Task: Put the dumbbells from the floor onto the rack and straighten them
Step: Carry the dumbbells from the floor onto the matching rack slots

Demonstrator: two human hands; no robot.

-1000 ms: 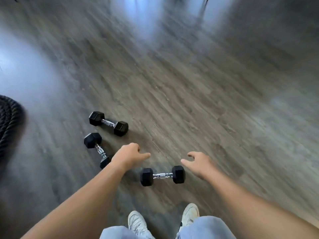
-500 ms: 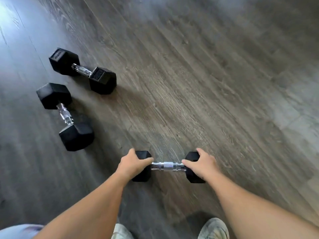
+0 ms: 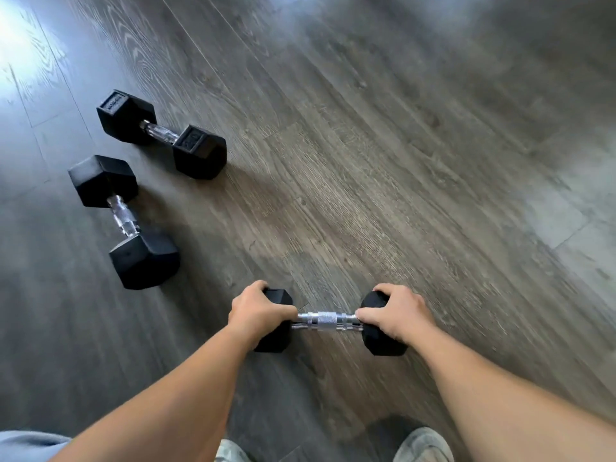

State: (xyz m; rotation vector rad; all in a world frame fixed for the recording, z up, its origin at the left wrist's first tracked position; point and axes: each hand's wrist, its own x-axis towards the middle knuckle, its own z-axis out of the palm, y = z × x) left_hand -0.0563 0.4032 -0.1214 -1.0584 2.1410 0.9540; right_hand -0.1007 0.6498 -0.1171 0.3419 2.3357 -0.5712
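Not much has shifted since a moment ago, both hands have stayed on the nearest dumbbell (image 3: 328,321) and the view has only crept closer. Left hand (image 3: 258,311) curls over one black head, right hand (image 3: 395,313) over the other, chrome handle bare between them. It's low over the wood floor (image 3: 400,161), toward its near edge. Two more dumbbells (image 3: 162,133) (image 3: 123,221) lie off to the left.

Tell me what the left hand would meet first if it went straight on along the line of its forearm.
Past the dumbbell it grips, the left hand points up and right over bare floor. Nothing lies there as far as the picture shows; the other two dumbbells sit well off to the left.
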